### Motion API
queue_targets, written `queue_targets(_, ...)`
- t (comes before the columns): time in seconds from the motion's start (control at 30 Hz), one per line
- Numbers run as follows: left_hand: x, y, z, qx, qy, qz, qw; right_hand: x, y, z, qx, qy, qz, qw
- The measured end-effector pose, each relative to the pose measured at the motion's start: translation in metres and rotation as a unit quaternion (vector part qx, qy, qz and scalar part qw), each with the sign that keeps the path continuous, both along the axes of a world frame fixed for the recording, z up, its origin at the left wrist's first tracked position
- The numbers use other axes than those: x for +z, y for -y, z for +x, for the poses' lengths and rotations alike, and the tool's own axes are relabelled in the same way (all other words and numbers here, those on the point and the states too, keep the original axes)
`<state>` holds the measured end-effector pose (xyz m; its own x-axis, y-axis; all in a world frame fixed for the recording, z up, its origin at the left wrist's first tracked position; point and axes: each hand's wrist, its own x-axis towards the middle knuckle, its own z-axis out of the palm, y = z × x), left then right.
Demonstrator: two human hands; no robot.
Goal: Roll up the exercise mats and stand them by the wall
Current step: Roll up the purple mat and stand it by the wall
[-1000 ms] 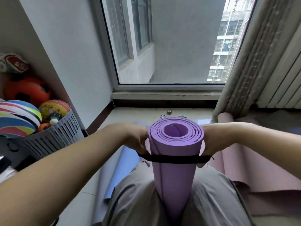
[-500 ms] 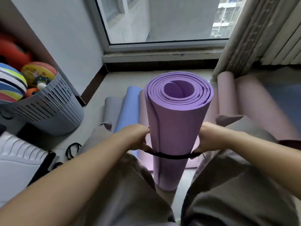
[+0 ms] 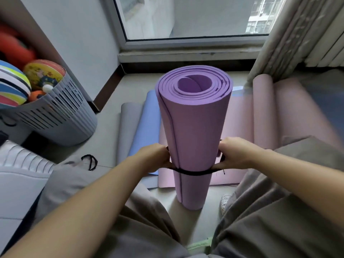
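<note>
The pink mats (image 3: 264,127) are lying loosely unrolled across the far right of the floor (image 3: 106,138), with a blue mat (image 3: 147,123) and a grey mat (image 3: 128,127) lying to their left. The slatted basket (image 3: 61,116) of balls is sitting at the far left against the wall (image 3: 74,43). The purple mat (image 3: 193,127), fully rolled, is standing upright on the floor between the person's knees. The left hand (image 3: 154,157) and right hand (image 3: 236,155) are flanking it, fingers curled tight and pinching the black strap (image 3: 193,172) at each side. That strap has been travelling down from just under the roll's top rim and is now circling the lower part. This is likely securing the roll, leaving it to be stood by the wall. A spare strap (image 3: 90,162) is lying on the floor, near left.
</note>
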<state>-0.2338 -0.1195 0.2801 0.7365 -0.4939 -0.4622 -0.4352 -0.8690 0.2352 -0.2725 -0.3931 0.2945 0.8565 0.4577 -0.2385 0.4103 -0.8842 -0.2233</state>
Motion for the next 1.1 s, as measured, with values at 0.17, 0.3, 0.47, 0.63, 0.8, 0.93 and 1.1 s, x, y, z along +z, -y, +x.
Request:
queue_targets(0.17,0.012,-0.004,-0.016,-0.087,0.042,0.056,0.994,0.007,0.007,0.001,0.139,0.035,-0.036,0.989)
queue_targets(0.3,0.021,-0.003,-0.027,-0.118,0.015,0.067,0.991,0.017,0.001,-0.006,0.149,-0.012,-0.076,0.986)
queue_targets(0.47,0.03,0.002,-0.023,-0.116,0.013,0.128,0.985,0.02,-0.02,-0.016,0.124,-0.058,-0.12,0.983)
queue_targets(0.63,0.047,0.02,-0.03,-0.137,0.032,0.168,0.976,0.023,-0.03,-0.028,0.103,-0.038,-0.124,0.986)
queue_targets(0.8,0.04,0.017,-0.022,-0.118,0.051,0.133,0.983,0.009,-0.039,-0.045,0.068,0.005,-0.035,0.997)
queue_targets(0.93,0.036,0.013,-0.022,-0.145,0.061,0.118,0.981,0.006,-0.031,-0.03,-0.03,0.006,0.038,0.999)
queue_targets(1.1,0.027,0.0,-0.047,-0.093,0.056,0.016,0.994,0.003,-0.019,-0.019,-0.059,-0.001,0.042,0.997)
